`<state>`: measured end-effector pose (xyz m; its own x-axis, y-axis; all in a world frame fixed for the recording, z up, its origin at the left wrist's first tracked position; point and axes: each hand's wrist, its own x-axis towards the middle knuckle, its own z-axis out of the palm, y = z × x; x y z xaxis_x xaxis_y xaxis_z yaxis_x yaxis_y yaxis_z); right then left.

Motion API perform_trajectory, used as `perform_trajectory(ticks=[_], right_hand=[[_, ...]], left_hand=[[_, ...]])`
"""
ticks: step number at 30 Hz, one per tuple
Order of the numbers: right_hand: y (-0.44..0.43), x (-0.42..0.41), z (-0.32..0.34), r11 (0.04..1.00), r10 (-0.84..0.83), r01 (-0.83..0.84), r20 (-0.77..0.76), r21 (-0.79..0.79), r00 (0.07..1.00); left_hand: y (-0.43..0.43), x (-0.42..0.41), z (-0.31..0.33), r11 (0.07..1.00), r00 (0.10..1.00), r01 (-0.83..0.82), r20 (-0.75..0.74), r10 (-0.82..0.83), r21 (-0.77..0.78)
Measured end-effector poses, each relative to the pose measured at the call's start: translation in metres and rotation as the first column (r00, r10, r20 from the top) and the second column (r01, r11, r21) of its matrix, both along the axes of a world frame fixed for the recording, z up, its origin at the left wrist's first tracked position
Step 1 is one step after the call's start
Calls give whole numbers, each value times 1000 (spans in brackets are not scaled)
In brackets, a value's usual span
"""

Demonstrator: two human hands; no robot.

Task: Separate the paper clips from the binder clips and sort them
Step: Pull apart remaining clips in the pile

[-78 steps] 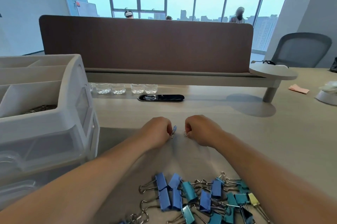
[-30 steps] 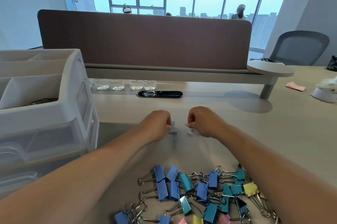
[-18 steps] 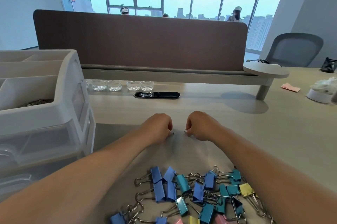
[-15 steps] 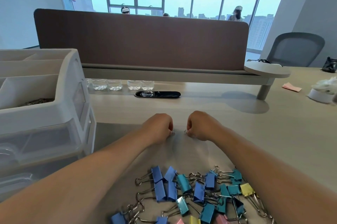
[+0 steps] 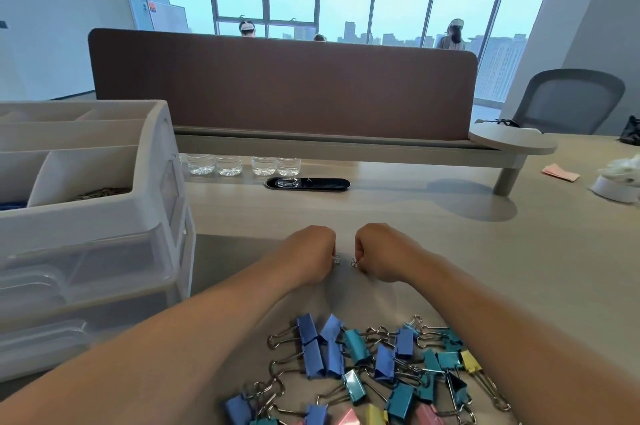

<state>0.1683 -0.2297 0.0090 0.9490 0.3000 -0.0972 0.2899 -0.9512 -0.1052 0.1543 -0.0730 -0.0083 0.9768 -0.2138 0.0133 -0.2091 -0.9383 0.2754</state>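
Your L hand (image 5: 308, 256): fingers curled, pinching L clip (image 5: 336, 259). R hand (image 5: 384, 251): same w/ R clip (image 5: 354, 262). Hands near, not touching. Binder clips (image 5: 363, 365) piled btw your forearms on desk (image 5: 485, 251).

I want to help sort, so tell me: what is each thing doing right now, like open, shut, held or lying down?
Left hand: fingers curled, pinching a paper clip.
Right hand: fingers curled, pinching a second paper clip.
Binder clips: loose heap on the desk, unheld.
Organizer: drawers shut, sorted clips in a top compartment.
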Motion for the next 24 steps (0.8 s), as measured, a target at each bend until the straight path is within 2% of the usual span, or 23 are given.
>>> perform_trajectory(ticks=[4, 7, 11, 18, 21, 24], right_hand=[[3, -17, 3, 999, 21, -21, -5, 32, 1000], [5, -30, 10, 989, 6, -4, -16, 147, 1000], [9, -50, 34, 974, 34, -24, -45, 224, 998], [57, -90, 130, 954, 178, -185, 48, 234, 983], [80, -107, 169, 939, 230, -239, 68, 248, 971], [108, -124, 197, 912, 293, -309, 100, 268, 951]], left_hand=[[1, -16, 5, 999, 1000, 6, -17, -7, -40], [7, -30, 12, 996, 1000, -14, 18, 15, -84], [13, -47, 31, 993, 997, -54, 42, 59, -109], [61, -95, 113, 975, 957, -133, 231, 173, -177], [84, -116, 148, 976, 920, -165, 333, 205, -145], [111, -138, 179, 967, 897, -177, 375, 234, -182]])
